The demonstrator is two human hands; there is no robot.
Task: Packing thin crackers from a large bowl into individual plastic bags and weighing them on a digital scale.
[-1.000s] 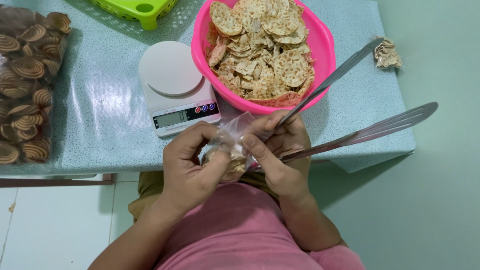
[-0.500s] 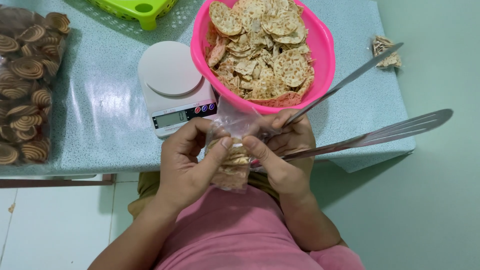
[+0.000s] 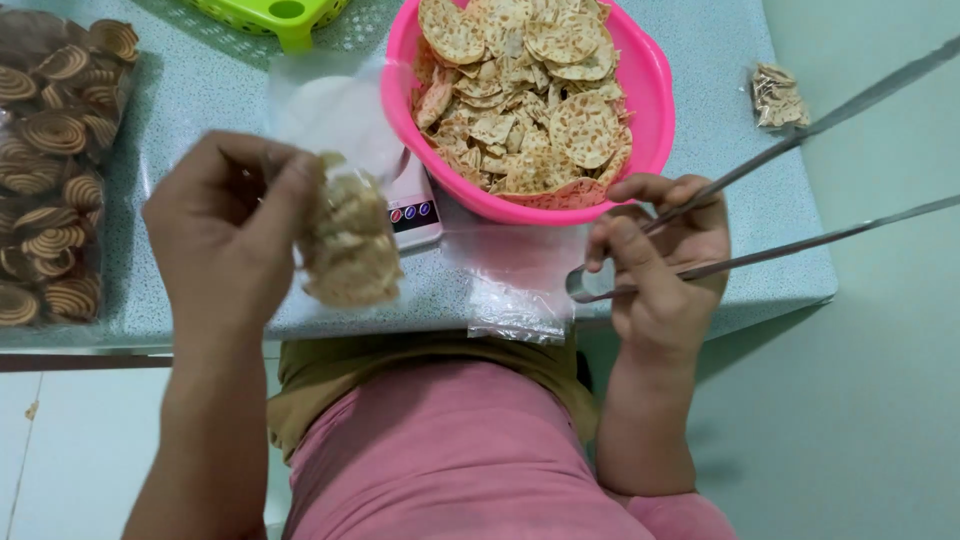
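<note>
My left hand (image 3: 228,232) holds a small clear bag of chips (image 3: 347,240) by its top, lifted over the white kitchen scale (image 3: 412,208). My right hand (image 3: 662,262) grips long metal tongs (image 3: 800,180) that stick out to the right past the table edge. Between the hands, a pink bowl (image 3: 655,95) heaped with round flat chips (image 3: 525,90) sits on the speckled table (image 3: 180,130). Empty clear bags (image 3: 518,285) lie at the table's front edge below the bowl.
A large clear bag of brown spiral snacks (image 3: 50,170) lies at the left. A green basket (image 3: 280,15) stands at the back. A small filled packet (image 3: 777,95) rests at the right of the table, whose edge drops to a pale green floor.
My hands have separated. The left hand carried the filled bag up and left over the scale. The right hand let go of the bag and moved right with the tongs.
</note>
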